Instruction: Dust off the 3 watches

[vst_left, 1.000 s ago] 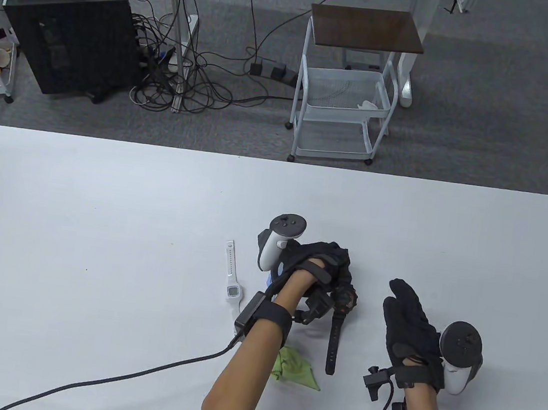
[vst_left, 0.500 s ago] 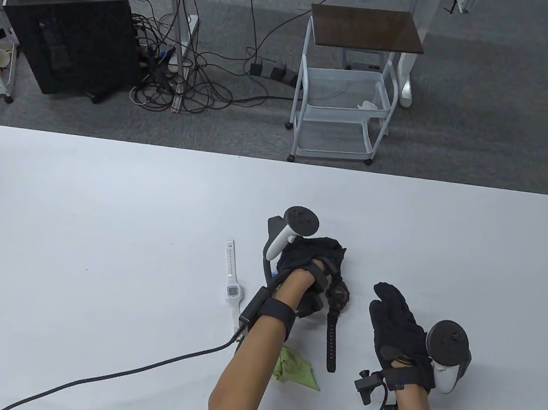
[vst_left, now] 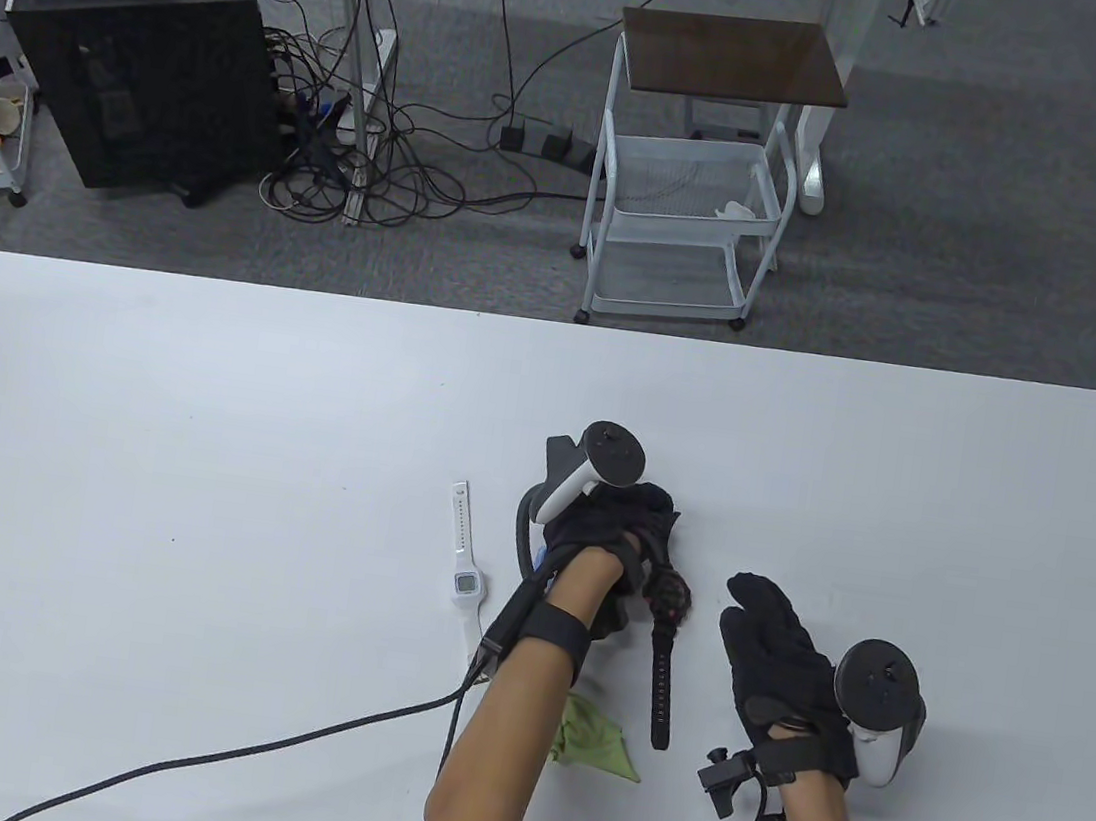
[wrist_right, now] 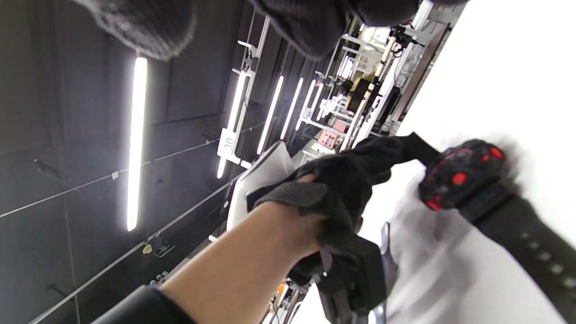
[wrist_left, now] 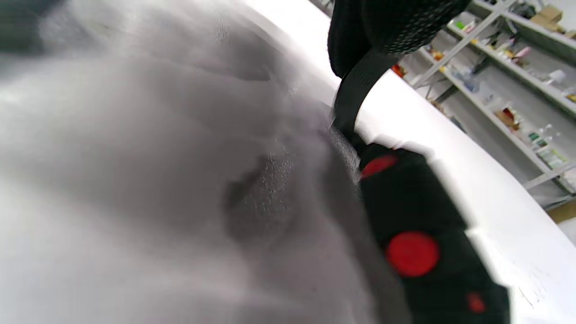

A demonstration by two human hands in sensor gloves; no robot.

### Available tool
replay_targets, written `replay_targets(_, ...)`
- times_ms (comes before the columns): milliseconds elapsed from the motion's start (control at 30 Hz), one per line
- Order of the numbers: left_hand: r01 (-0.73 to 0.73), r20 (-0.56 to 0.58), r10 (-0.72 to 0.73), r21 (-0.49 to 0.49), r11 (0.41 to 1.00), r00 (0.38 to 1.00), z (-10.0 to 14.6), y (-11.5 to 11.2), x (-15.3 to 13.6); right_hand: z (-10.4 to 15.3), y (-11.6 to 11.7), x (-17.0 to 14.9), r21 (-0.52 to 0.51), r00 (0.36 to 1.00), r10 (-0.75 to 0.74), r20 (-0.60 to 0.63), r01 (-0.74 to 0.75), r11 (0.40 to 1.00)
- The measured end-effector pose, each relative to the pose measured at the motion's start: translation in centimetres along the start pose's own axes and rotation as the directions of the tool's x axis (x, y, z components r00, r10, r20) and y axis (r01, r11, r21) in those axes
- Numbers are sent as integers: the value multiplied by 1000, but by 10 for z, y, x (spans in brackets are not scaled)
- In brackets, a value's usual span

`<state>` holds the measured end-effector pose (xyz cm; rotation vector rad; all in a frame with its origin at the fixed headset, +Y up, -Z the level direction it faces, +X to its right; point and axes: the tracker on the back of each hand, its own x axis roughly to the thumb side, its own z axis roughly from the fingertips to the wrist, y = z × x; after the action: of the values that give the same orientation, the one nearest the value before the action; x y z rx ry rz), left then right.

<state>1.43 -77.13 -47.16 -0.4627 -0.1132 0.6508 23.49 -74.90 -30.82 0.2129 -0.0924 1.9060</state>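
Left hand (vst_left: pixel 607 539) is gripping the far strap of the black watch (vst_left: pixel 670 598), fingers curled round it; the watch's red-buttoned case is sitting just right of the wrist, near strap trailing toward the near edge of the white table (vst_left: pixel 206 406). Right hand (vst_left: pixel 778 653) is hovering right of it, fingers relaxed, holding nothing. White watch (vst_left: pixel 463 561) is lying left of the left hand. Green cloth (vst_left: pixel 595 740) is lying by the left forearm.

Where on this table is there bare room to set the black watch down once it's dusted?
Bare room: the table left of the white watch, the far strip behind the left hand, and the right end beyond the right hand. Crowded: the near middle, where the black watch, green cloth and both hands sit close together.
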Motion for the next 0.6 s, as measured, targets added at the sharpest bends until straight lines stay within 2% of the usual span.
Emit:
replay_targets(133,-49,21,48,29,998,999,9,12,-3,-1,0,-4,13,1000,-13,-6,14,1000)
replay_targets(300,-98,113,91,60,993,989,41,28,-3,0,-1,-4,10,1000,-14,-1,14,1000)
replay_targets(333,-93,143,80,88,992,987,58,32,-5,-1,-1,-4,12,1000,-20,8,20,1000)
replay_targets(367,-93,154,78,96,991,985,63,33,-5,-1,-1,-5,14,1000,-25,10,25,1000)
replay_targets(467,-103,224,77,104,989,972,98,40,-14,-2,2,-8,29,999,-36,12,36,999)
replay_targets(600,-164,289,121,129,978,950,146,50,-42,-3,3,-10,48,999,-28,15,27,998)
